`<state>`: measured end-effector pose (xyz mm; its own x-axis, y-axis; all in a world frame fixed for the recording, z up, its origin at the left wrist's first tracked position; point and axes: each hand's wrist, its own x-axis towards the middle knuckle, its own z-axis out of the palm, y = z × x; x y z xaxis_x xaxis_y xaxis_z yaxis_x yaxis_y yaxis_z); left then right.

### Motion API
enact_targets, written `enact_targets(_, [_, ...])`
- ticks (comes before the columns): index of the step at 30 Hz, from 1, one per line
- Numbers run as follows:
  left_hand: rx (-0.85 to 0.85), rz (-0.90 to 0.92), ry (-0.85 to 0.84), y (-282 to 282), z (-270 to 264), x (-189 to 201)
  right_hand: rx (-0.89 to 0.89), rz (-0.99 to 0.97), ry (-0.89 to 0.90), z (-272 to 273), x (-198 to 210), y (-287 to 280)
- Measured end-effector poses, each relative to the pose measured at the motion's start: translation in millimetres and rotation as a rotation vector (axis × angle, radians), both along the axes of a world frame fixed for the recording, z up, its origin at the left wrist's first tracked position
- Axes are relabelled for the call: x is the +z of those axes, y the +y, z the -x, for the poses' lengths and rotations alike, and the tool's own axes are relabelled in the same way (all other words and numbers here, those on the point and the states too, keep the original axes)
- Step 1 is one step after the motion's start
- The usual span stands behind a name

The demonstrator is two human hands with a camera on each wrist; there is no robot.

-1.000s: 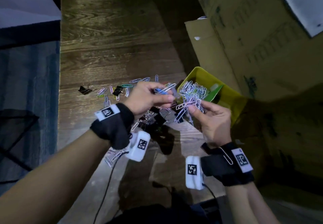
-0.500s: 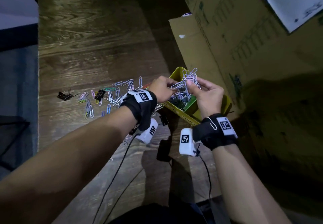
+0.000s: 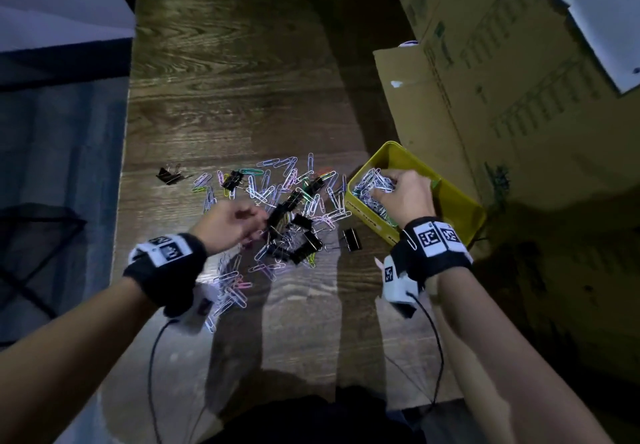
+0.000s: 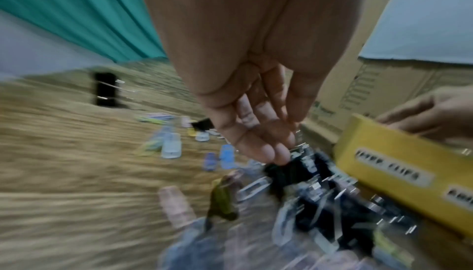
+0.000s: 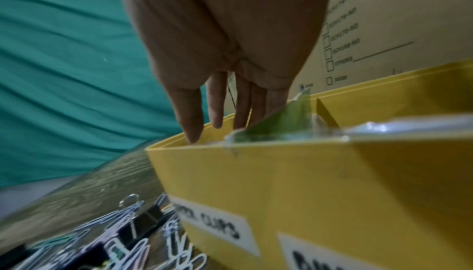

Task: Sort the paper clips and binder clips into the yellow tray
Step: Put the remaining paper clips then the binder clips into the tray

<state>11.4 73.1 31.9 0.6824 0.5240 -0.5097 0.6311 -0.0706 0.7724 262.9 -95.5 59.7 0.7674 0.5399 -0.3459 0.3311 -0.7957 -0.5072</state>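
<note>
The yellow tray [image 3: 412,161] stands at the table's right side; its front wall [image 5: 307,173] carries printed labels. A heap of paper clips [image 3: 370,189] fills its near-left compartment. My right hand [image 3: 388,182] is over that heap, fingers [image 5: 217,116] straight and pointing down inside the rim beside a green divider [image 5: 284,120]. Loose paper clips [image 3: 277,187] and black binder clips [image 3: 304,239] lie mixed on the wood. My left hand [image 3: 258,216] hovers over this pile, its fingers [image 4: 271,151] relaxed and holding nothing, just above a binder clip.
Cardboard boxes [image 3: 502,80] stand close behind and right of the tray. One binder clip [image 3: 352,239] lies apart near the tray, another [image 3: 168,175] far left. The table's left edge [image 3: 121,201] drops to a dark floor. Wrist cables trail toward me.
Both hands were together above the tray with a bunch of paper clips. Now the left hand has moved back left over the loose pile, and the right has lowered onto the clips in the tray.
</note>
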Motion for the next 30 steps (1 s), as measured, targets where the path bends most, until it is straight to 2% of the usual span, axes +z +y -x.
enact_targets(3, [-0.143,-0.083,0.121,12.3,54.0,-13.4,0.086,-0.082,-0.122,21.8,9.3,1.0])
enact_targets(6, [-0.374,-0.154,0.363,11.9,92.3,-13.5,0.162,-0.286,-0.099,53.2,8.4,1.1])
enact_targets(8, [-0.497,-0.021,0.556,3.9,112.5,-15.9,0.291,-0.339,-0.007,78.5,2.8,-1.1])
enact_targets(11, [-0.566,0.177,0.706,-20.1,126.4,-21.0,0.535,-0.226,0.246,120.1,-7.7,-5.3])
enact_targets(13, [-0.599,0.149,0.672,-32.4,124.2,-28.4,0.715,-0.041,0.408,147.7,-18.8,-7.2])
enact_targets(15, [-0.675,-0.033,0.604,-36.7,113.3,-35.0,0.855,0.123,0.474,172.4,-32.1,-6.9])
enact_targets(17, [-0.684,-0.165,0.503,-37.0,99.1,-39.1,0.871,0.175,0.478,194.1,-43.7,-3.2])
enact_targets(20, [-0.634,-0.282,0.458,-26.3,81.4,-34.8,0.788,0.164,0.291,217.4,-57.9,8.0])
enact_targets(23, [-0.373,-0.424,0.333,-4.3,86.0,-30.3,0.725,0.184,0.058,230.3,-59.3,14.9])
enact_targets(24, [-0.315,-0.449,0.34,0.7,90.6,-31.2,0.706,0.186,0.018,233.6,-58.1,16.1])
enact_targets(27, [-0.38,-0.484,0.473,-2.4,98.3,-35.1,0.729,0.222,-0.032,241.2,-58.8,22.1])
enact_targets(30, [-0.489,-0.529,0.48,-23.6,93.2,-41.3,0.763,0.261,-0.01,241.2,-58.4,28.5])
